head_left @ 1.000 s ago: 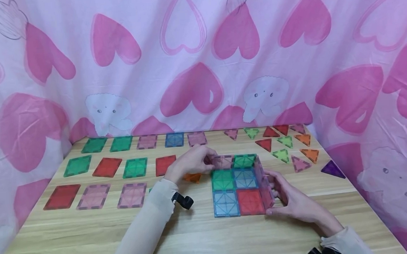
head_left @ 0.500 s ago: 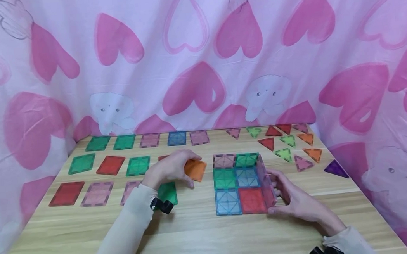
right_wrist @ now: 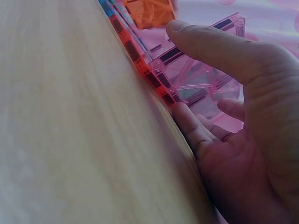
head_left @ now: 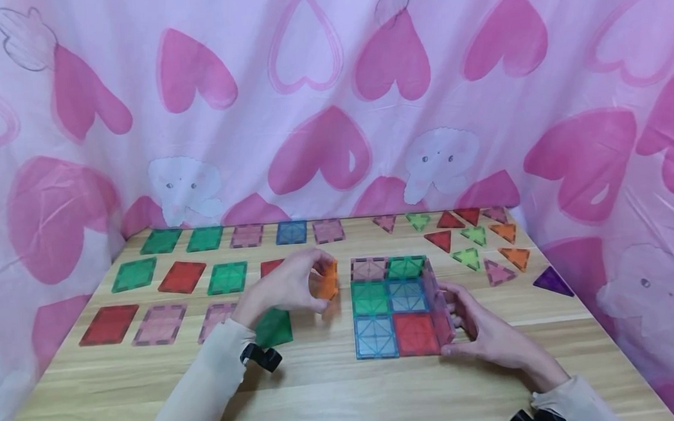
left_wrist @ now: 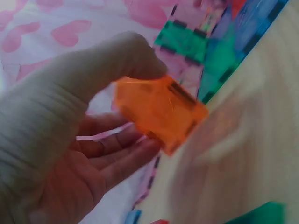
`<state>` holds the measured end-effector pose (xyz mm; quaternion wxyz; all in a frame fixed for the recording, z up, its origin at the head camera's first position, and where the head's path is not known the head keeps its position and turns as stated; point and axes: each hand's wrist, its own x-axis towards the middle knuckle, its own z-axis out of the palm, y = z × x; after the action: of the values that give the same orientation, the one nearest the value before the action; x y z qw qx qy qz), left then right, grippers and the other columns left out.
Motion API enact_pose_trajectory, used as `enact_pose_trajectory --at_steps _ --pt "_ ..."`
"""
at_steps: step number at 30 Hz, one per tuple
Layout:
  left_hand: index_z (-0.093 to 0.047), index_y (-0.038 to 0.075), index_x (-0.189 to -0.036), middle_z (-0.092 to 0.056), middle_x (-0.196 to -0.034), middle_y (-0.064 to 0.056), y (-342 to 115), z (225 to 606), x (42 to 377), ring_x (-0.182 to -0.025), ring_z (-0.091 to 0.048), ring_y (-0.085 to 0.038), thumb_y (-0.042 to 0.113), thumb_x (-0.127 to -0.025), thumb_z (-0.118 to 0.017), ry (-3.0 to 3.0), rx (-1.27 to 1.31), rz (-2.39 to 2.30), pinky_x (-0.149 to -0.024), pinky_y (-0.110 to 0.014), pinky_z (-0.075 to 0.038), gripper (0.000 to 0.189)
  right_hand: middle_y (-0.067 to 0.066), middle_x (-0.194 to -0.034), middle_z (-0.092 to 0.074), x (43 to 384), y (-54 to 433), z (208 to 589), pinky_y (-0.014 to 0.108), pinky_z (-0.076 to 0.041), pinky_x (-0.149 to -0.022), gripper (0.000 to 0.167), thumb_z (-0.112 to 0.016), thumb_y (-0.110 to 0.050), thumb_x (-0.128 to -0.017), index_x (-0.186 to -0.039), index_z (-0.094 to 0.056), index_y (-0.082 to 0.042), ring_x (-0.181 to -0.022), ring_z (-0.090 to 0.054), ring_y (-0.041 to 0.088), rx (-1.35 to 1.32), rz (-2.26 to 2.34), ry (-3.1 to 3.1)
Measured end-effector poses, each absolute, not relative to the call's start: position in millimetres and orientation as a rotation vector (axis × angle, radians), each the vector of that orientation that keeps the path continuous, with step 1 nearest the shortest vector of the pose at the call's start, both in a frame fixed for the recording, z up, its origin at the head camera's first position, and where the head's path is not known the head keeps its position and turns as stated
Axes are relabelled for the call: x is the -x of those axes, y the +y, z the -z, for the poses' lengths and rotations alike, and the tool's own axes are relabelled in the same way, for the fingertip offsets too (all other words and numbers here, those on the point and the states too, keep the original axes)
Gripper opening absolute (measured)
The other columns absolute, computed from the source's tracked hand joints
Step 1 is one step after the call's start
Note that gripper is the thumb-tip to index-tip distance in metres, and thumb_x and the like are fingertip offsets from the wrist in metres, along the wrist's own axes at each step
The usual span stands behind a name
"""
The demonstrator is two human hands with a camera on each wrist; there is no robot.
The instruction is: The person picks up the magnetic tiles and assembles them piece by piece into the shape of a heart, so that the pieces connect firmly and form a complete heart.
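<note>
Left hand pinches orange tile mid-frame, likely readied for edge alignment next; right hand, fingers spread, touches pink wall.

No legible txt, nums, labels, brands or signs in any view.

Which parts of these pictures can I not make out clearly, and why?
Head view: part of a red tile, hidden behind the left hand.
Head view: part of a pink tile, covered by the left sleeve.
Left wrist view: fine details of the orange tile, blurred.
Left wrist view: a green piece, cut off by the bottom edge.
</note>
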<state>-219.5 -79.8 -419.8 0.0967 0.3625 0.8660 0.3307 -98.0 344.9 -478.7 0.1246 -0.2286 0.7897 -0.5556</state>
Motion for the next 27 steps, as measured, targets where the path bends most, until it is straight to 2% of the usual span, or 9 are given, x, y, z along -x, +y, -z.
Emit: enact_pose_trajectory --at_steps 3,10,17,27 --pt "-0.056 0.002 -0.147 -0.066 -0.13 -0.004 -76.8 426.4 213.2 -0.122 -0.067 -0.022 0.015 -0.077 -0.097 2.475 -1.062 -1.156 -0.107 -0.041 -0.06 0.081 0.025 -0.158 -0.044 99.0 344.9 478.8 0.023 -0.054 -0.109 0.11 -0.091 -0.003 -0.091 -0.174 -0.021 -0.016 -0.135 -0.061 0.017 0.683 1.635 2.29" --pt "-0.046 0.006 -0.147 -0.065 -0.132 -0.007 -62.2 442.6 207.5 -0.128 -0.068 -0.026 0.011 -0.078 -0.098 2.441 -0.995 -1.278 -0.111 -0.043 -0.058 0.087 0.027 -0.158 -0.045 100.5 342.3 479.9 0.026 -0.057 -0.106 0.108 -0.091 -0.002 -0.091 -0.173 -0.022 -0.014 -0.133 -0.062 0.019 0.689 1.651 2.285" --pt "-0.038 0.004 -0.152 -0.063 -0.133 -0.01 -59.6 442.4 209.8 -0.129 -0.067 -0.028 0.008 -0.079 -0.098 2.477 -0.974 -1.329 -0.114 -0.049 -0.056 0.095 0.025 -0.156 -0.045 120.0 332.2 477.4 0.029 -0.06 -0.101 0.113 -0.093 -0.004 -0.089 -0.174 -0.019 -0.014 -0.131 -0.061 0.023 0.739 1.601 2.279" --pt "-0.035 0.01 -0.167 -0.06 -0.141 -0.008 -67.2 437.8 221.8 -0.134 -0.064 -0.029 0.003 -0.085 -0.094 2.385 -0.94 -1.28 -0.11 -0.042 -0.06 0.101 0.024 -0.153 -0.045 124.7 333.9 479.2 0.029 -0.06 -0.101 0.113 -0.091 -0.003 -0.091 -0.175 -0.018 -0.024 -0.129 -0.062 0.023 0.698 1.619 2.261"
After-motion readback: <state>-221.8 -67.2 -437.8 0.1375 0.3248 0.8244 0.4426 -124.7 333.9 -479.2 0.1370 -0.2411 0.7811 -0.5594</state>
